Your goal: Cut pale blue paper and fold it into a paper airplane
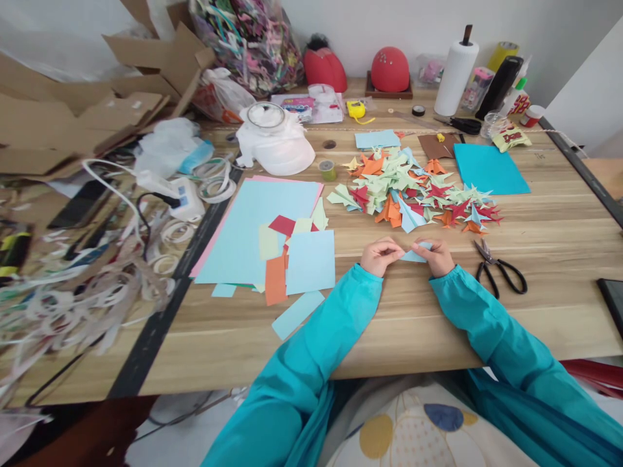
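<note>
A small folded piece of light blue paper (413, 255) is held between my two hands above the wooden table. My left hand (380, 255) pinches its left corner with thumb and fingertips. Closed around its right side is my right hand (435, 255), which hides part of the paper. Just beyond my hands lies a heap of folded paper pieces (384, 185) in pale green, orange, red and blue. Black-handled scissors (497, 266) rest to the right of my right hand, blades slightly apart. Left of my hands is a light blue paper square (311, 261).
Large paper sheets (243, 227) lie on the left, with small coloured pieces on top. A teal sheet (491, 168) is at the right back. A white bag-wrapped item (282, 146) stands behind the sheets. Tangled ribbons and cords (117, 285) cover the far left.
</note>
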A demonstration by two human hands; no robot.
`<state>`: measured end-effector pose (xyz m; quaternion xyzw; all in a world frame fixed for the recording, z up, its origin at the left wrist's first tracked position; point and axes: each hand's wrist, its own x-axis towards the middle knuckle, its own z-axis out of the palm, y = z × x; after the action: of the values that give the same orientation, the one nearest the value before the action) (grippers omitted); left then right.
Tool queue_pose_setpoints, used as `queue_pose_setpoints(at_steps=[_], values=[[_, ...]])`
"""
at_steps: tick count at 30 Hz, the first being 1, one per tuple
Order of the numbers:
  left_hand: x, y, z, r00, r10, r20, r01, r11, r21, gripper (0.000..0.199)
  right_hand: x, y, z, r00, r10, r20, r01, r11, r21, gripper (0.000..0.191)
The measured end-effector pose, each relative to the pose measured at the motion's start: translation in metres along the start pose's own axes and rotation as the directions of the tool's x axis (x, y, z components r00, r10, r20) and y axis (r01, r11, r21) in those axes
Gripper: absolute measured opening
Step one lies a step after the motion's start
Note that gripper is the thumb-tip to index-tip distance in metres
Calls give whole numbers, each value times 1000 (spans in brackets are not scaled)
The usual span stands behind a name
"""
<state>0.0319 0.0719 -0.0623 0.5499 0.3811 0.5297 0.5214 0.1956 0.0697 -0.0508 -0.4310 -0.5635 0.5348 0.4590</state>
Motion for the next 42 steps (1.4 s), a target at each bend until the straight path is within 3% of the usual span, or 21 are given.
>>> queue_pose_setpoints(at_steps=[7,14,20,27,35,42], values=[[0,2,1,1000,-9,-13,9,1000,-8,19,1,2,0,988,147,-42,-142,984,106,40],[-3,8,3,998,64,14,-65,992,104,12,-1,-7,4,1000,-14,15,16,994,-106,25],[-3,6,3,998,62,32,-66,990,128,13,-1,-8,5,998,-54,28,57,993,-105,25],[-1,3,2,1000,-19,20,18,999,51,19,-1,-6,4,1000,-8,0,8,996,-84,26],[-1,-1,3,975,-218,-41,209,964,-163,32,1,-3,3,989,50,-141,-53,998,-19,25],[0,0,5,987,-128,-96,117,986,-115,29,2,5,0,983,43,-176,-41,999,14,24]])
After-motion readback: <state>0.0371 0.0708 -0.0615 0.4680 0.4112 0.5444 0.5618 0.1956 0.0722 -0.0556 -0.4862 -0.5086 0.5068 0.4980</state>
